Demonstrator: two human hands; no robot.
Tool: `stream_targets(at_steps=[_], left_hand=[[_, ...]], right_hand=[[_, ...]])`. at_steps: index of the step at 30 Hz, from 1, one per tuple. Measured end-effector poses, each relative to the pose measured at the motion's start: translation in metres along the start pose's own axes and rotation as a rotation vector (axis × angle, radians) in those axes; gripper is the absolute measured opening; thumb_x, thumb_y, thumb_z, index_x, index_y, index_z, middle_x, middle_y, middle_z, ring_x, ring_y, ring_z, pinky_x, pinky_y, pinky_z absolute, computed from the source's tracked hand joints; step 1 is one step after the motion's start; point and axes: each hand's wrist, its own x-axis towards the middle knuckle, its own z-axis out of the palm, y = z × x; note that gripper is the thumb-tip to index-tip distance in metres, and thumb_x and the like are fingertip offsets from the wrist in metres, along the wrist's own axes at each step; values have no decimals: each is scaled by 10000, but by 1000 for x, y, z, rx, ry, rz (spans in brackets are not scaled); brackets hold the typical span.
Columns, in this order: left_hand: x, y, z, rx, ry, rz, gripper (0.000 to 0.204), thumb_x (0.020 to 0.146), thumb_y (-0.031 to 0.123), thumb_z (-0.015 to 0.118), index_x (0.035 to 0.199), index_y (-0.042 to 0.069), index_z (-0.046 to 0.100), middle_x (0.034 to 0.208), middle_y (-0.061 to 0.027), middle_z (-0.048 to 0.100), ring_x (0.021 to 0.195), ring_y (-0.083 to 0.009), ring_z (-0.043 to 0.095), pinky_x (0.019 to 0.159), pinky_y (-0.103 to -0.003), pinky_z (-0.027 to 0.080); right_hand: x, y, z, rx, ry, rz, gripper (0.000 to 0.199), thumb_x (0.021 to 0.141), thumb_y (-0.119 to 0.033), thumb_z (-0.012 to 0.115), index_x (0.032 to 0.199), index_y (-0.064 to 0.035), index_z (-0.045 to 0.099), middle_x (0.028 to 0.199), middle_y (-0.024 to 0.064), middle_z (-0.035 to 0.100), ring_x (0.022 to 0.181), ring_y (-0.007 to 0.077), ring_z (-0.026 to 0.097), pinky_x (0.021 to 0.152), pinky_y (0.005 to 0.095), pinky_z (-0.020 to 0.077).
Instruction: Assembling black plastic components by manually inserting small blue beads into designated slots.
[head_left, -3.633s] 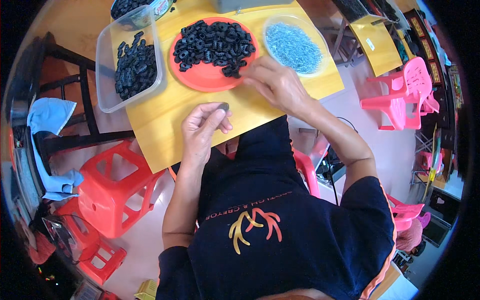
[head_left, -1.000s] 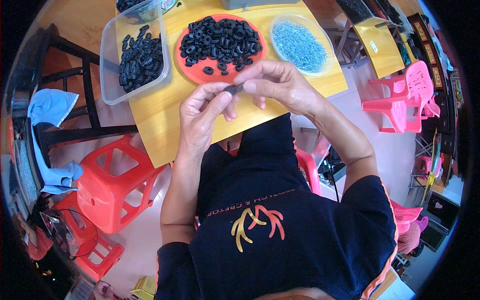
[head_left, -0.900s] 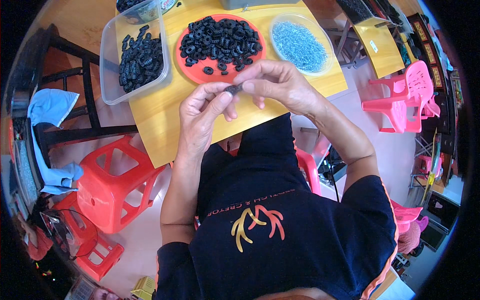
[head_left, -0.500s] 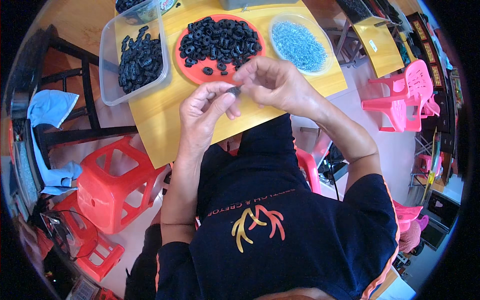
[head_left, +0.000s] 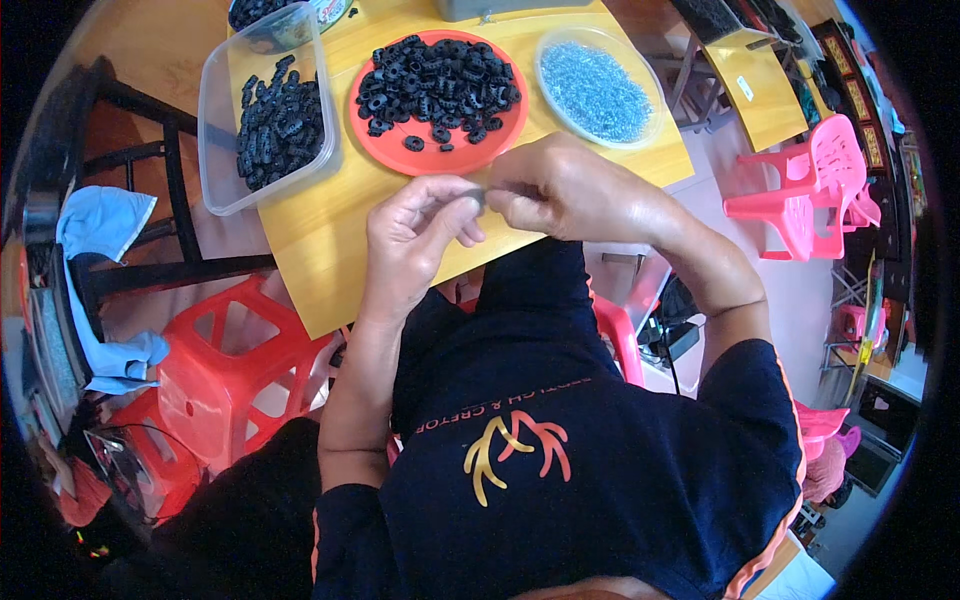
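Note:
Over the near edge of the yellow table, my left hand (head_left: 408,240) pinches a small black ring-like plastic part (head_left: 475,196) between thumb and fingers. My right hand (head_left: 575,190) meets it there, fingers curled and pressed together at the part's right side; what they hold, if anything, is hidden. Just beyond my hands lies a red round plate (head_left: 450,160) heaped with black ridged plastic parts (head_left: 440,85). To its right, a clear round dish (head_left: 652,125) holds many small light-blue translucent pieces (head_left: 597,92). A clear plastic tub (head_left: 215,150) with black ridged pieces (head_left: 285,130) stands at the left.
A grey box (head_left: 520,8) sits at the table's far edge. Red stools (head_left: 200,380) stand left of the table (head_left: 320,270), beside a black frame (head_left: 180,275) with a light-blue cloth (head_left: 105,220). Pink chairs (head_left: 790,200) are at the right. Dark fabric (head_left: 240,510) fills the lower left.
My right hand has turned over, its back now upward, and moved slightly nearer me. The left hand keeps its pinch. Dark fabric at the lower left now covers more of the floor and low red stool.

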Motion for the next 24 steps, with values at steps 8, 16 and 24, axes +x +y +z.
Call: stream_targets(at_steps=[8, 16, 24], left_hand=[[2, -5, -5, -128, -63, -100, 121, 902, 42, 609, 1000, -25, 627, 903, -75, 646, 799, -126, 624, 741, -269, 505], [16, -13, -1, 145, -9, 245, 148, 864, 42, 646, 1011, 30, 634, 1141, -95, 573, 1060, -191, 564, 942, -338, 434], [18, 12, 10, 716, -14, 432, 203, 807, 11, 658, 1001, -25, 612, 1028, -166, 617, 943, -295, 632, 812, -359, 512]], right_hand=[[3, 27, -2, 691, -319, 282, 291, 950, -296, 571, 950, -10, 623, 766, 38, 585, 633, 110, 590, 538, 238, 543], [-5, 50, 40, 1079, -193, 256, 402, 954, -450, 521, 986, -58, 603, 702, -35, 483, 601, 43, 450, 532, 205, 424], [-7, 39, 53, 1677, -132, 347, 293, 942, -397, 572, 969, -106, 600, 777, -64, 477, 576, 32, 349, 476, 170, 273]])
